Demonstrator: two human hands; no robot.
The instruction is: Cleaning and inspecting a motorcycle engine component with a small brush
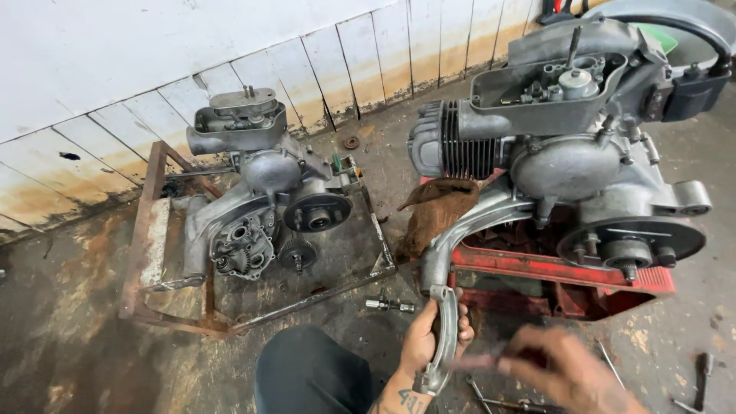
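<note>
My left hand (429, 337) grips a curved metal bracket (445, 337) before the engine (567, 153) on the floor (77, 330); my blurred right hand (571, 372) pinches a thin rod (479, 360).

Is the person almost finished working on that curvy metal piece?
Hard to say. Done: the curved metal part is off, apart from both engines. In hand: the left hand grips it; the blurred right hand holds a thin tool against it. Left: the engine on the red stand sits partly open.

Lower centre: left hand (429, 337) gripping curved metal arm (447, 337); right hand (563, 368) blurred just beside. Upper right: engine (567, 153) on red stand (552, 270). Left: second engine (264, 192) on rusty tray (146, 230).
</note>
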